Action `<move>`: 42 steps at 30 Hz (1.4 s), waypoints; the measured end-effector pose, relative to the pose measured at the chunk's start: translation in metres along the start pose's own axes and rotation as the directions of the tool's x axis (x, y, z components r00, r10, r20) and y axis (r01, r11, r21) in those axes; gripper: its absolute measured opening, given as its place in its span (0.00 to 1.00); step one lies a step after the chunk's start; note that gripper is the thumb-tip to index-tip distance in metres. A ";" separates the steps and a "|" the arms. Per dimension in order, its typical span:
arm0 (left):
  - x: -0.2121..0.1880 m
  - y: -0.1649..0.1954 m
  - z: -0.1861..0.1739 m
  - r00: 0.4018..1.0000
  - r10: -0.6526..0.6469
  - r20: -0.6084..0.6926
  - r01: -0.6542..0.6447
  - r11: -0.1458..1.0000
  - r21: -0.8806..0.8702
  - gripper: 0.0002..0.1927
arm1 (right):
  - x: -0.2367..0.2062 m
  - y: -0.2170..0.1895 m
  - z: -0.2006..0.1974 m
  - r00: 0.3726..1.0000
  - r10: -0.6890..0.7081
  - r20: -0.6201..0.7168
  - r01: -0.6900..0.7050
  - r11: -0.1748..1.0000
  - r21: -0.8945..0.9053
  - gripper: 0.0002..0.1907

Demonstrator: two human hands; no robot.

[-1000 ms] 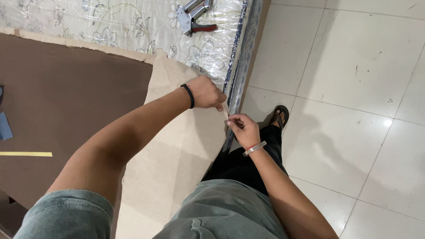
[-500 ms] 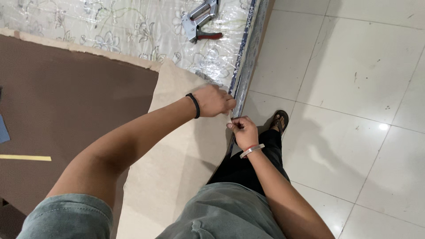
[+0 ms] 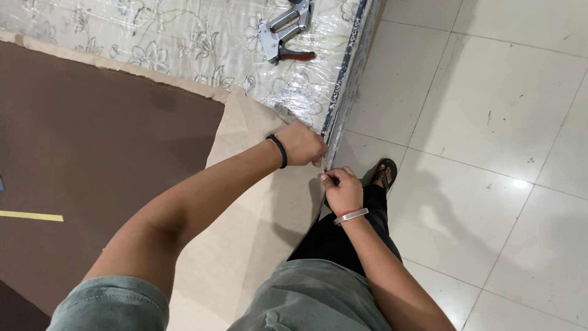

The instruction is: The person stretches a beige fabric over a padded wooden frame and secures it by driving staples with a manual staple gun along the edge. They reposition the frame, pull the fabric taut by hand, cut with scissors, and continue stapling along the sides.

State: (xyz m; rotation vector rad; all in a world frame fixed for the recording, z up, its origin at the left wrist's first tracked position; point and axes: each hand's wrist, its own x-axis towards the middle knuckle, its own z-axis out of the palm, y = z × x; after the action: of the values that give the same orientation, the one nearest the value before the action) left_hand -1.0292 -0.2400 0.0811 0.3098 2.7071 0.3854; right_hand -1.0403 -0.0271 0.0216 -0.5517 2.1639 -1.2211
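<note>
the left hand [image 3: 303,144], with a black band at the wrist, was closed down on the edge of the beige fabric sheet [image 3: 257,227], fingers curled over it right where the sheet met the side of the mattress. the right hand [image 3: 342,190], wearing a thin silver bangle, sat just beside it with fingers pinched shut on that same fabric edge, though what exactly was between the fingertips was too small to make out. both hands were nearly touching each other at the rim of the plastic-wrapped floral mattress [image 3: 184,30]. the beige sheet ran down from there toward the person's knees, and a big dark brown fabric panel [image 3: 104,141] lay next to it on the left, with a thin yellow strip [image 3: 30,216] on top. a silver staple gun with red handle [image 3: 283,34] rested on the mattress, well apart from the hands. a foot in a dark sandal [image 3: 384,175] stood on the pale tiled floor [image 3: 490,122] just beside the right hand.
</note>
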 end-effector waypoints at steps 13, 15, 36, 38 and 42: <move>0.000 -0.004 0.004 0.997 -0.065 -0.031 0.065 0.998 0.015 0.12 | 0.024 0.021 0.013 0.945 0.291 0.149 -0.326 0.881 0.344 0.17; 0.000 -0.004 0.006 0.997 -0.066 -0.046 0.066 0.998 0.003 0.12 | 0.027 0.031 0.017 0.934 0.285 0.215 -0.352 0.841 0.411 0.17; -0.001 -0.032 0.016 0.842 -0.538 -0.041 0.534 0.841 -0.084 0.07 | 0.351 -0.211 0.072 0.460 -0.403 0.791 0.887 0.177 -0.425 0.62; -0.006 -0.033 0.027 0.824 -0.566 -0.031 0.563 0.824 -0.065 0.07 | 0.355 -0.215 0.084 0.530 -0.265 0.805 0.847 0.198 -0.493 0.66; -0.018 -0.031 0.036 0.848 -0.506 -0.159 0.492 0.862 -0.119 0.14 | 0.341 -0.200 0.087 0.611 -0.103 0.785 0.777 0.264 -0.571 0.65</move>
State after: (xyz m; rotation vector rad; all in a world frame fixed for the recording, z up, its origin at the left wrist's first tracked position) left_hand -1.0035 -0.2657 0.0458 -0.4758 2.8041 0.3691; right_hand -1.2221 -0.3868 0.0613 -1.9242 1.8612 0.1962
